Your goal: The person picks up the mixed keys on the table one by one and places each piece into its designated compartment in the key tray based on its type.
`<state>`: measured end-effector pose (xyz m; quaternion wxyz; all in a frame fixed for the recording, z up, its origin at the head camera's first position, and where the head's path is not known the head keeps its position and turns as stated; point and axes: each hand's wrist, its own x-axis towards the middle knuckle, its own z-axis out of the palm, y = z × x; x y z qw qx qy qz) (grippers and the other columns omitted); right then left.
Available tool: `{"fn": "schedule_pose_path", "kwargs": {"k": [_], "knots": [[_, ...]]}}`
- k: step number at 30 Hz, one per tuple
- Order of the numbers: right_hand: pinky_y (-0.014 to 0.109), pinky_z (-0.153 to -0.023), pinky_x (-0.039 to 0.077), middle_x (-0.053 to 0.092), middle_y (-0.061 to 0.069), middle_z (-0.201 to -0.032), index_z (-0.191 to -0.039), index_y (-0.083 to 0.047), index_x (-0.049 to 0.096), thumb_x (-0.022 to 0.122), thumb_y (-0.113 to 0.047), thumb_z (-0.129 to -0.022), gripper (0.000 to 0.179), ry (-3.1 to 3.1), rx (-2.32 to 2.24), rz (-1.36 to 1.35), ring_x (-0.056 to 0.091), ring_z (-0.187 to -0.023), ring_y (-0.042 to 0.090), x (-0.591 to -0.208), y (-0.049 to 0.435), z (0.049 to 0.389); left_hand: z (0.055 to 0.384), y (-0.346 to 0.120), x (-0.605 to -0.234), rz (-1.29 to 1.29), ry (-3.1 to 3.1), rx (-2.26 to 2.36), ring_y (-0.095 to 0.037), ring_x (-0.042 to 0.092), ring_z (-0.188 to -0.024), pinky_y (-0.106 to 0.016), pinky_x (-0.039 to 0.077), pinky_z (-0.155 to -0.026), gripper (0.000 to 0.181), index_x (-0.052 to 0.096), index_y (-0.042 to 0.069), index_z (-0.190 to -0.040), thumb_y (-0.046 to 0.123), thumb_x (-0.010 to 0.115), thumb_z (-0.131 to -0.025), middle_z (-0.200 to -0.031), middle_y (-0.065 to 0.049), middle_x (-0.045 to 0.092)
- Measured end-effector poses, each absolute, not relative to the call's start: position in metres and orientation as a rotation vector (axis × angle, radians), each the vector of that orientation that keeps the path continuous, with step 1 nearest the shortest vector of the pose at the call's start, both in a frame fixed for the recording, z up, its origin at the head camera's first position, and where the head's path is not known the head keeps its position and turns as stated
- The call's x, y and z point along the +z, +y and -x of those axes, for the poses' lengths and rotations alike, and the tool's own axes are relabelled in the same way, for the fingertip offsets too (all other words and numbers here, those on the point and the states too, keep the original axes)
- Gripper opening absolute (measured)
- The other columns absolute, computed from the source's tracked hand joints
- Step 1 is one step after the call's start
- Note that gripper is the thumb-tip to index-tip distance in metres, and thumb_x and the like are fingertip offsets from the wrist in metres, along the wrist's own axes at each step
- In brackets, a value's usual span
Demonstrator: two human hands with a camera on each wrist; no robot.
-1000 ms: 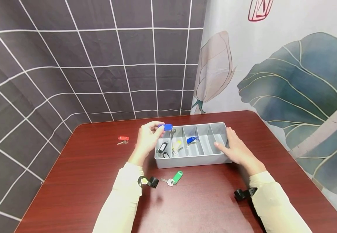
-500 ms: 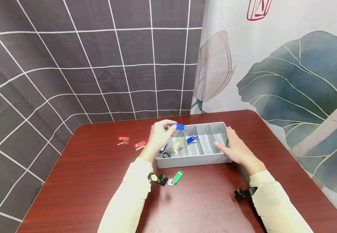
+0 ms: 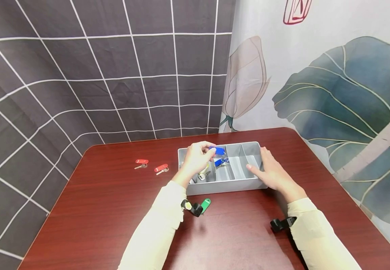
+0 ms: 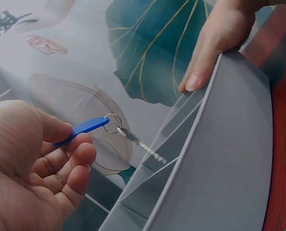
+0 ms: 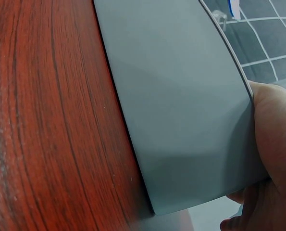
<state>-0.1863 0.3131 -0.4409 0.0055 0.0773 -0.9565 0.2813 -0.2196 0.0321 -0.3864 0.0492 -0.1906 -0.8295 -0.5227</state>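
My left hand [image 3: 195, 159] pinches a blue key tag [image 3: 219, 150] between thumb and fingers, above the grey divided tray [image 3: 228, 186]. In the left wrist view a key [image 4: 142, 146] hangs from the tag's metal ring, over the tray's compartments. Another blue key tag [image 3: 218, 162] lies in the middle compartment, just below the held one. A yellow key tag with its key [image 3: 201, 175] sits one compartment to the left, partly covered by my hand. The leftmost compartment is mostly hidden. My right hand [image 3: 276, 172] grips the tray's right end, thumb inside, fingers outside.
Two red key tags lie left of the tray, one farther off [image 3: 142, 161] and one nearer [image 3: 161, 167]. A green key tag [image 3: 206, 204] lies in front, partly behind the left wrist camera. Curtains hang behind the red-brown table [image 3: 97, 210].
My left hand has moved right along the tray with the blue key tag, from the leftmost compartments to above the middle one. My right hand has stayed on the tray's end.
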Motion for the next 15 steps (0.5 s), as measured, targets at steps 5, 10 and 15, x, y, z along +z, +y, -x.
{"fn": "schedule_pose_path", "kwargs": {"k": [5, 10, 15], "knots": [[0.062, -0.109, 0.014, 0.004, 0.025, -0.157, -0.152, -0.002, -0.003, 0.052, -0.062, -0.089, 0.103, -2.997, 0.883, -0.237, 0.008, -0.143, 0.043, -0.4394, 0.3116, 0.1854, 0.2206, 0.0396, -0.3887, 0.601, -2.577, -1.627, -0.011, 0.065, -0.062, -0.022, 0.049, -0.054, 0.019, 0.07, 0.002, -0.107, 0.011, 0.063, -0.091, -0.07, -0.003, 0.067], [0.062, -0.109, 0.014, 0.004, 0.026, -0.157, -0.152, -0.001, -0.002, 0.052, -0.061, -0.089, 0.102, -2.993, 0.882, -0.246, 0.007, -0.143, 0.043, -0.4393, 0.311, 0.1858, 0.2214, 0.0416, -0.3912, 0.6, -2.625, -1.575, -0.009, 0.064, -0.063, -0.023, 0.048, -0.055, 0.016, 0.071, 0.007, -0.104, 0.014, 0.063, -0.092, -0.068, -0.001, 0.066], [0.061, -0.11, 0.013, 0.004, 0.026, -0.157, -0.152, 0.0, -0.002, 0.052, -0.061, -0.089, 0.102, -2.995, 0.875, -0.246, 0.006, -0.143, 0.043, -0.4403, 0.3116, 0.1866, 0.223, 0.0399, -0.3937, 0.624, -2.656, -1.507, -0.009, 0.064, -0.062, -0.022, 0.046, -0.053, 0.016, 0.072, 0.007, -0.103, 0.014, 0.063, -0.091, -0.065, 0.001, 0.065]]}}
